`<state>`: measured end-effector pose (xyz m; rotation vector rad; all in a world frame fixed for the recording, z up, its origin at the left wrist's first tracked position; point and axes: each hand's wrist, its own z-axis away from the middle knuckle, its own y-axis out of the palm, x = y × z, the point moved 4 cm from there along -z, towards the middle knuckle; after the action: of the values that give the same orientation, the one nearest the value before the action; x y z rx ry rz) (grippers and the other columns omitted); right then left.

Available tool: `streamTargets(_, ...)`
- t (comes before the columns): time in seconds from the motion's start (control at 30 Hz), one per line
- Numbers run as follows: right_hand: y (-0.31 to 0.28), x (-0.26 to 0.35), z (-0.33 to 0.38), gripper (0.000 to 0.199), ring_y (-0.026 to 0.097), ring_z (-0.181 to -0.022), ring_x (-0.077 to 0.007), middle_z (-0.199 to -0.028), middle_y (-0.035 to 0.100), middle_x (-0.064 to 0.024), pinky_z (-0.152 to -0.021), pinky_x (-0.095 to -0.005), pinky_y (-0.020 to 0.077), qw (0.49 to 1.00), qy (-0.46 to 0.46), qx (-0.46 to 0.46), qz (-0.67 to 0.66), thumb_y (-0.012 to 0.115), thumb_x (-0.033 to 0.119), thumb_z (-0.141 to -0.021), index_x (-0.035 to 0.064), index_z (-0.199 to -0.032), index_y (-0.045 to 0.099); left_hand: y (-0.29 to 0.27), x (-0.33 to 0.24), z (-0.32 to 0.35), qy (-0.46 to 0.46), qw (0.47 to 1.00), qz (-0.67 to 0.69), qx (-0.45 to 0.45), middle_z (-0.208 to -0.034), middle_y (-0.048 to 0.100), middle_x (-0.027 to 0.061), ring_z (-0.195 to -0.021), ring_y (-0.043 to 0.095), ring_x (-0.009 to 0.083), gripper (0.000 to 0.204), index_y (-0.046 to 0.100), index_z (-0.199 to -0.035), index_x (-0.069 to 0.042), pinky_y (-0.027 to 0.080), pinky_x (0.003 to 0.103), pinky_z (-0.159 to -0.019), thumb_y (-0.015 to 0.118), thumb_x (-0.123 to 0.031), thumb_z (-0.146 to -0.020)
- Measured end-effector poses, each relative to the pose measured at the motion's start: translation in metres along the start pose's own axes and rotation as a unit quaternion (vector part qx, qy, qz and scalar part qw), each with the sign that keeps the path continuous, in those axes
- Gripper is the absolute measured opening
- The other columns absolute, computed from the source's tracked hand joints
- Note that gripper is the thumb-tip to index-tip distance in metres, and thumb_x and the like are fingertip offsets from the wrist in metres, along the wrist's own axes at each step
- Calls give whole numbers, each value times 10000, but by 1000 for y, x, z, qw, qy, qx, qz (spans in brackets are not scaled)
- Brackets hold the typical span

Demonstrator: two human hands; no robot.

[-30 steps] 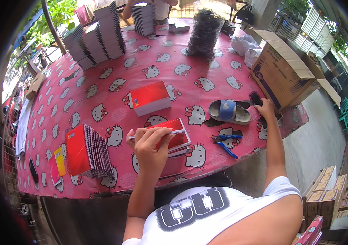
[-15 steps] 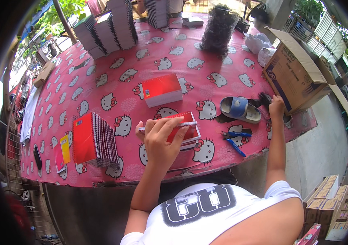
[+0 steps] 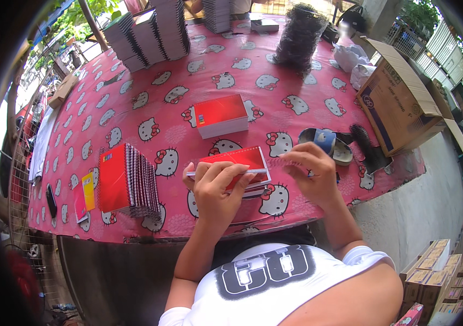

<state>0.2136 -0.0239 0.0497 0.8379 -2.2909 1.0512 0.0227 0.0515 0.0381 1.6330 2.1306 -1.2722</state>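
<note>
Hands (image 3: 218, 187) at red notebook (image 3: 239, 163) edge

- A big brown cardboard box (image 3: 402, 103) with dark print stands open at the table's (image 3: 133, 108) right edge.
- Small yellow-brown cartons (image 3: 438, 271) are stacked on the ground at lower right.
- White plastic bags (image 3: 354, 62) lie beside the big box.
</note>
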Motion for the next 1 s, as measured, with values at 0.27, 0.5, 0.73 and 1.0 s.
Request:
streamTargets(0.27,5,-11,-15,252,604,-789,-166,-859,610,-70,-690,-277,477,980,17,170,-102,701,-59,-763,49,-990,708,0,3,3,-8,1000,16,-19,-816,670,-23,-811,553,161,148,728,-840,-126,267,400,-962,770,-252,-776)
streamTargets(0.5,16,-4,-20,192,611,-752,-204,-756,568,-65,-606,-311,478,972,110,159,-133,676,51,-830,64,-1021,654,0,-2,2,17,1000,3,-25,-842,677,0,-788,535,171,200,747,-921,-110,380,339,-804,800,-174,-739)
streamTargets(0.73,21,25,-17,176,624,-709,-279,-842,573,-70,-537,-372,477,994,-57,76,52,694,130,-814,95,-968,617,-1,-2,6,24,999,1,-25,-797,641,-59,-783,535,133,211,766,-957,-171,261,399,-947,786,-213,-751)
streamTargets(1.0,32,25,-14,172,617,-724,-286,-828,568,-83,-574,-379,489,995,-34,80,49,704,93,-793,72,-937,612,0,2,9,24,1000,-2,-14,-821,645,-53,-792,538,138,245,765,-998,-174,259,406,-953,775,-185,-753)
